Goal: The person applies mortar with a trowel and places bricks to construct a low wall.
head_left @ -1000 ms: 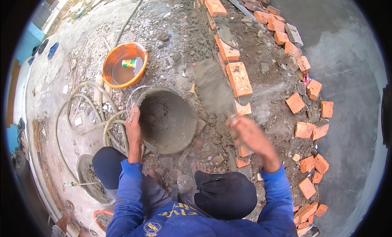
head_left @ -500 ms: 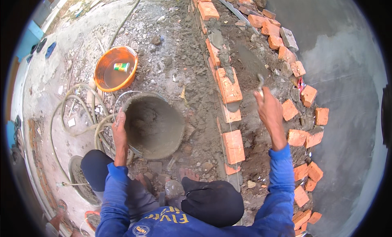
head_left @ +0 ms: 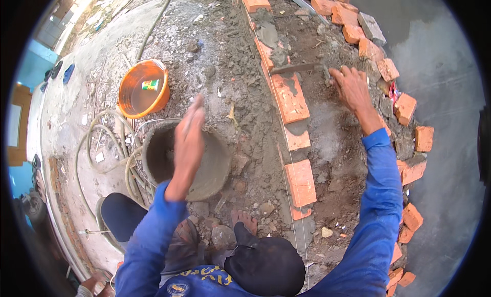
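My right hand (head_left: pixel 354 92) is closed on a trowel, its handle mostly hidden in the grip. The trowel's thin blade (head_left: pixel 292 69), seen nearly edge-on, reaches left across the brick row, just beyond a mortar-smeared brick (head_left: pixel 290 98). Wet mortar (head_left: pixel 267 36) lies on the row past the blade. Slightly blurred, my left hand (head_left: pixel 188 143) hangs over a round mortar bucket (head_left: pixel 217 171), fingers stretched away from me and apparently holding nothing. A taut string line (head_left: pixel 284 128) runs along the row's left side. Nearer me sits another brick (head_left: pixel 300 183).
An orange bucket (head_left: pixel 163 95) with murky water stands at the left, beside a coiled hose (head_left: pixel 82 143). Loose bricks (head_left: pixel 371 50) line the right side, against a smooth grey cement surface (head_left: pixel 442 118). My bare foot (head_left: pixel 245 220) is near the mortar bucket.
My left hand has left the bucket's left rim and moved right, over its opening. My right hand has moved farther away with the trowel, whose blade now lies across the brick row.
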Available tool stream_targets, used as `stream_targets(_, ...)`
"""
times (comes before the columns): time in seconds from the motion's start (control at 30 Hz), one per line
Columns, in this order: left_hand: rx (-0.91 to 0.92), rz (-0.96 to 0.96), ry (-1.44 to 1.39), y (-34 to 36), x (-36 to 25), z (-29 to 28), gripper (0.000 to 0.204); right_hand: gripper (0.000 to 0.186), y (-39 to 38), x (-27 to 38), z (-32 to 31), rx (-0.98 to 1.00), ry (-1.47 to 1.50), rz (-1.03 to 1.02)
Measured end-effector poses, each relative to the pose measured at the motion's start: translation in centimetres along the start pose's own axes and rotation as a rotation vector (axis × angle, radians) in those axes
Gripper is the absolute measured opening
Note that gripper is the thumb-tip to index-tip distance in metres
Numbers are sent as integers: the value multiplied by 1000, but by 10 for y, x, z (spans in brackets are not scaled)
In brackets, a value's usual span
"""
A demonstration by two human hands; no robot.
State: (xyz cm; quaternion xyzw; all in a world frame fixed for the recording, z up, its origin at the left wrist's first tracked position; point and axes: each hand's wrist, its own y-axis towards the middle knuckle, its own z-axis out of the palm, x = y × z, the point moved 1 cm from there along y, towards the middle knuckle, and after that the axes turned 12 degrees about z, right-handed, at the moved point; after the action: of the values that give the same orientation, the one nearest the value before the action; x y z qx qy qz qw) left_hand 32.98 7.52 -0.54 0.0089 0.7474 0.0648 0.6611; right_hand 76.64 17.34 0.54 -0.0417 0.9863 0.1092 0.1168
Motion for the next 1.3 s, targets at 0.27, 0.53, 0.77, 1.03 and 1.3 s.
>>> stream_targets(0.27, 90, -556, -626, 113, 84, 148, 82, 33, 30, -2, 2, -71, 89, 116)
stream_targets(0.53, 178, -488, -845, 117, 72, 193, 98, 28, -7, 0, -5, -148, 112, 84)
stream_targets(0.77, 142, -479, -809, 116, 67, 200, 100, 30, -8, 4, 36, 5, 68, 103)
stream_targets(1.03, 201, -414, -850, 120, 57, 198, 103, 32, -66, 29, -11, 300, 541, 256)
stream_targets(1.3, 237, -367, -888, 109, 57, 190, 100, 38, -50, 45, -3, 509, 573, 180)
